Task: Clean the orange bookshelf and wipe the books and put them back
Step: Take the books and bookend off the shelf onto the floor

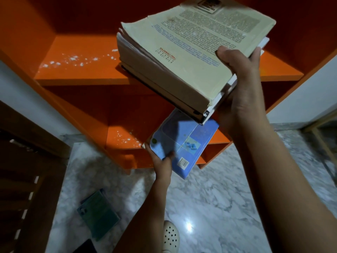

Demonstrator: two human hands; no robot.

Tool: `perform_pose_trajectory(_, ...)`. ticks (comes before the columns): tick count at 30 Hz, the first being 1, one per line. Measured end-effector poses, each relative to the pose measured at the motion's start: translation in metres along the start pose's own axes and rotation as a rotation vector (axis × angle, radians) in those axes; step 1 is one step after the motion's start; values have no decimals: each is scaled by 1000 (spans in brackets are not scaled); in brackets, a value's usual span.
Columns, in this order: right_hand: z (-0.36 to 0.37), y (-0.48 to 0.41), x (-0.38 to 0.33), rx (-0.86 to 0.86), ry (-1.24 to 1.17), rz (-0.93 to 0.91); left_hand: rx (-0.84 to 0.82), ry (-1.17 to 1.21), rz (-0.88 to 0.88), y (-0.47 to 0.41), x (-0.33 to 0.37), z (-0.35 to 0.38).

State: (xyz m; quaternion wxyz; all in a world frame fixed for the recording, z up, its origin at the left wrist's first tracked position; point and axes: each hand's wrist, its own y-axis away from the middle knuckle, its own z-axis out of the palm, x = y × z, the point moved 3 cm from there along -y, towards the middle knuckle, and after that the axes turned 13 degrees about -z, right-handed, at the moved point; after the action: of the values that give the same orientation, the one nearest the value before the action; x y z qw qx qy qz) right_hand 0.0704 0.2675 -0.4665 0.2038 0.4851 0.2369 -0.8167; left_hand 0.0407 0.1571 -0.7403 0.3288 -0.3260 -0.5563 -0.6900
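Head view, looking down past both arms at an open orange bookshelf [76, 73] against a white wall. Right hand [240, 88], at about two o'clock, closed around the near edge of a stack of thick books [182, 57], thumb pressed on the cream-coloured back cover of the top one, fingers underneath; stack tilted, raised in front of the upper shelf board. Left hand [162, 161], at about six o'clock from the stack, gripping the lower corner of a thin blue paperback book [180, 145], thumb on its cover, held at the front of the lower shelf board. White dusty flecks [73, 59] scattered over the upper board at ten o'clock, more on the lower board. On the grey marble floor [228, 207], a dark green book [98, 212] at seven o'clock, and a cream perforated clog [170, 234] at the bottom centre. Dark brown slatted wooden furniture [23, 179] along the left edge.
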Motion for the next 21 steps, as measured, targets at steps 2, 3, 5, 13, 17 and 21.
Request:
perform_pose_trajectory(2,-4,-2,-5,-69,17,52,13,14,-22,9,3,-10)
perform_pose_trajectory(3,-3,1,-9,-81,41,70,13,25,-26,15,6,-15)
perform_pose_trajectory(5,0,10,-10,-72,66,92,11,18,-34,31,12,-30)
perform_pose_trajectory(13,35,117,-15,-38,-60,111,120,-103,45,90,60,-140)
perform_pose_trajectory(17,71,196,-18,-157,-118,122,203,-191,60,129,85,-221)
perform_pose_trajectory(21,107,263,-6,-260,-179,212,333,-414,64,172,96,-313)
